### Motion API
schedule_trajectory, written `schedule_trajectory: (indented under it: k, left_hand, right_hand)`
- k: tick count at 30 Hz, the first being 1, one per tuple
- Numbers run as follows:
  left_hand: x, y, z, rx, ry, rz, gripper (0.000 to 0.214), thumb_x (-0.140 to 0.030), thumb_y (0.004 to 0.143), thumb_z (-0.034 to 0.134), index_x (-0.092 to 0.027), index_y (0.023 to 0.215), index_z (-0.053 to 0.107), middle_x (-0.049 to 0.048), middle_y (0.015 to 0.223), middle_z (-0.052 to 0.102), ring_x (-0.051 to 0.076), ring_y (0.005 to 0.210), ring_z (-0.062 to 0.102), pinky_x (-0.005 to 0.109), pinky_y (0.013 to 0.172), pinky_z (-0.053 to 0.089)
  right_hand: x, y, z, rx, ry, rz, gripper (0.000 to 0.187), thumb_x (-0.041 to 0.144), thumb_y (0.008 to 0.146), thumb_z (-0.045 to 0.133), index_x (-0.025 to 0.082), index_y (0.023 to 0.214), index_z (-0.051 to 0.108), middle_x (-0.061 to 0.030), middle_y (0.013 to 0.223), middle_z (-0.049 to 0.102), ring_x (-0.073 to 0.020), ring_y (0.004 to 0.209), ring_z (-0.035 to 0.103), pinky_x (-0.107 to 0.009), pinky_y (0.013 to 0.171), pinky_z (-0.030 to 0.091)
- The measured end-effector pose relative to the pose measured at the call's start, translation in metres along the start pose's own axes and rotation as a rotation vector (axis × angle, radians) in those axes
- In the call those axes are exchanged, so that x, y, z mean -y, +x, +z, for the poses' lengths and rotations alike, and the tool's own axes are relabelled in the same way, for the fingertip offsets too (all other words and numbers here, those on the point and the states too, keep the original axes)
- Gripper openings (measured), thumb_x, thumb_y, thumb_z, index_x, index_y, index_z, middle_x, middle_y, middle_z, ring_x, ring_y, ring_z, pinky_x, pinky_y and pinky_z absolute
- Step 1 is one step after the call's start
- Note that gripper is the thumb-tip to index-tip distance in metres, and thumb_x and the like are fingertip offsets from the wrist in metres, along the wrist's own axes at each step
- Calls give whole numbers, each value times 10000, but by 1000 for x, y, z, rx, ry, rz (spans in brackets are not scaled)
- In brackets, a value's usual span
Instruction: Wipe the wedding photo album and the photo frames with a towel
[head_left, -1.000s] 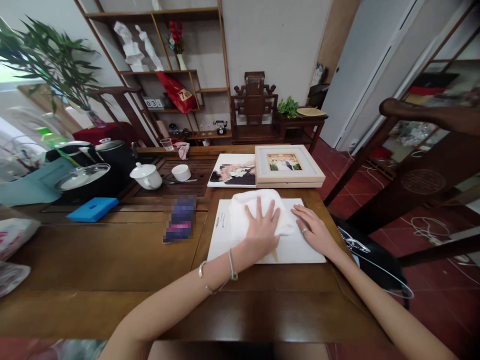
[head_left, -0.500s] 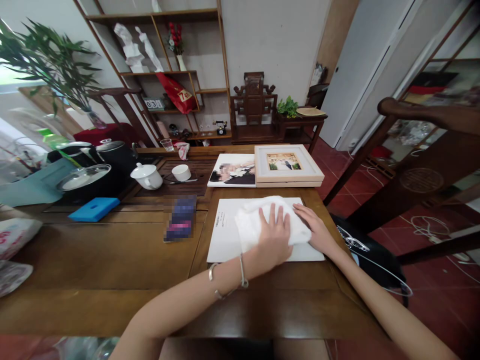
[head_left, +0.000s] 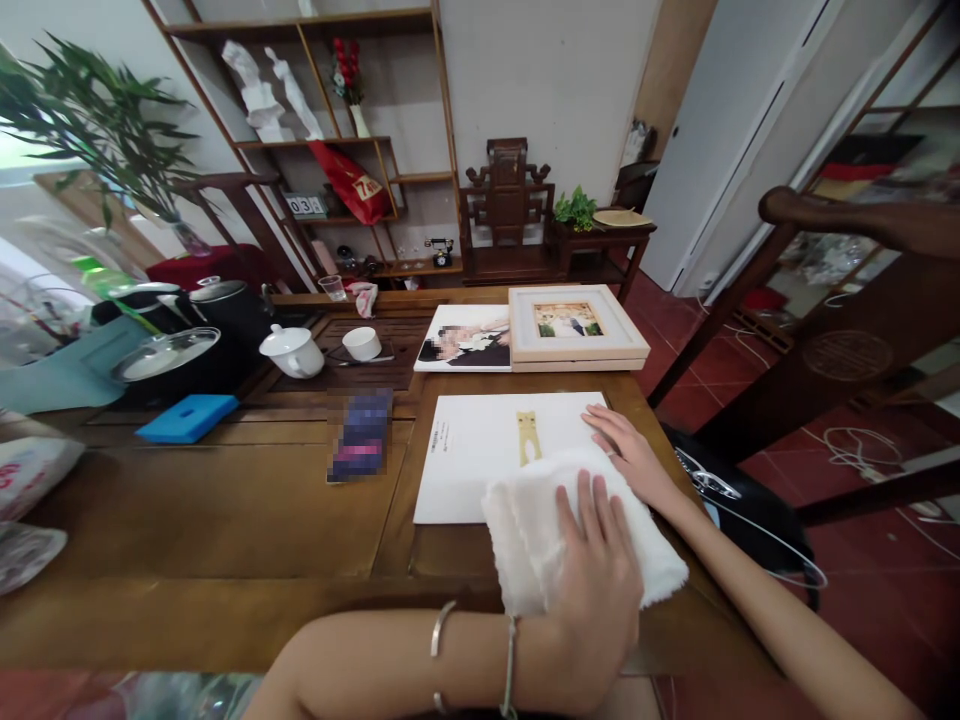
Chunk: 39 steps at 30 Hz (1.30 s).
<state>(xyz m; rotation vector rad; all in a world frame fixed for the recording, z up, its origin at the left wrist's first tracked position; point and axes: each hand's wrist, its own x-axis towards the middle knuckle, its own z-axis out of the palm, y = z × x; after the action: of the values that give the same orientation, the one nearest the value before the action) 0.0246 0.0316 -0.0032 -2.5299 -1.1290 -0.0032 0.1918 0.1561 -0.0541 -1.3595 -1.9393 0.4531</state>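
A white flat panel (head_left: 469, 470) lies on the wooden table, with small print at its left and a gold-coloured piece (head_left: 529, 437) with two prongs near its middle. My left hand (head_left: 596, 560) presses a fluffy white cloth (head_left: 525, 530) from above, its fingers stretched out over it; the thumb is hidden. The cloth covers the panel's near right part and hangs past its near edge. My right hand (head_left: 630, 450) rests on the panel's right edge, fingers flat and extended. Two bracelets circle my left wrist.
Beyond the panel lie a photo print (head_left: 465, 340) and a framed photo (head_left: 622, 325). To the left are a dark blue blurred item (head_left: 361, 435), a blue block (head_left: 187, 418), a lidded white cup (head_left: 292, 352) and a white bowl (head_left: 362, 344). A wooden chair (head_left: 832, 330) stands at the right.
My left hand has slid toward me and slightly right with the cloth, uncovering the gold-coloured piece on the panel. The right hand and the panel have hardly moved.
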Motion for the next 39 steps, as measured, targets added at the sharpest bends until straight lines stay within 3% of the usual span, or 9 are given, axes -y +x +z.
schedule_trajectory:
  k: [3, 8, 11, 16, 20, 25, 29, 34, 39]
  left_hand:
    - [10, 5, -3, 40, 6, 44, 755, -451, 858, 562, -9, 1457, 430, 265, 1507, 387, 465, 1417, 303, 658, 1088, 312]
    - [73, 30, -1, 189, -110, 163, 737, -372, 870, 583, -26, 1485, 369, 238, 1564, 297, 414, 1457, 241, 632, 1131, 263]
    - [115, 57, 11, 305, -211, 142, 655, -157, 862, 533, -85, 1489, 359, 168, 1594, 270, 339, 1476, 234, 571, 1135, 290]
    - [157, 100, 41, 247, -289, 205, 771, 3, 796, 429, -161, 1530, 262, 87, 1634, 181, 247, 1511, 126, 512, 1168, 237]
    - [156, 109, 44, 232, -308, 238, 757, -1, 795, 411, -178, 1520, 282, 68, 1633, 199, 228, 1511, 128, 477, 1156, 271]
    - [148, 89, 26, 266, -329, 253, 648, -43, 820, 430, -175, 1453, 396, 97, 1602, 289, 262, 1485, 222, 526, 1126, 308]
    - [161, 87, 19, 302, -648, 204, 613, -82, 804, 447, -171, 1411, 459, 107, 1538, 412, 264, 1440, 329, 464, 1126, 323]
    - [171, 122, 20, 259, -914, 96, 458, -201, 902, 346, -129, 1308, 545, 85, 1382, 586, 224, 1214, 561, 324, 1019, 437]
    - [157, 158, 19, 292, -969, 82, 461, -239, 931, 293, -94, 1270, 569, 82, 1268, 656, 200, 1064, 624, 270, 880, 494]
  right_hand:
    - [-1, 0, -1, 12, 8, 4, 387, 354, 959, 440, 248, 1279, 631, -114, 1431, 551, -278, 1372, 461, -549, 1163, 335]
    - [1, 1, 1, -5, -23, -8, 396, 289, 943, 424, 204, 1259, 646, -139, 1407, 569, -282, 1350, 482, -541, 1153, 354]
    - [3, 1, 4, -59, -50, -13, 373, 301, 940, 444, 214, 1229, 665, -132, 1364, 604, -288, 1316, 512, -546, 1136, 374]
    - [4, 1, 5, -74, -39, -37, 358, 286, 934, 457, 245, 1219, 668, -105, 1357, 612, -281, 1308, 520, -540, 1121, 395]
    - [3, 1, 4, -78, -47, -55, 333, 265, 927, 449, 217, 1155, 688, -124, 1338, 622, -286, 1295, 530, -533, 1109, 409]
    - [4, 1, 4, -74, -53, -56, 309, 279, 933, 451, 213, 1117, 690, -129, 1329, 627, -292, 1289, 534, -539, 1099, 415]
    - [4, 1, 4, -79, -53, -58, 313, 269, 933, 447, 217, 1125, 689, -126, 1323, 628, -289, 1287, 532, -535, 1095, 417]
    - [5, 1, 3, -56, -41, -50, 360, 259, 929, 444, 240, 1209, 670, -117, 1346, 607, -284, 1304, 517, -539, 1108, 399]
    - [6, 1, 2, -62, -41, -39, 374, 266, 930, 445, 242, 1231, 665, -114, 1323, 618, -288, 1280, 531, -532, 1101, 407]
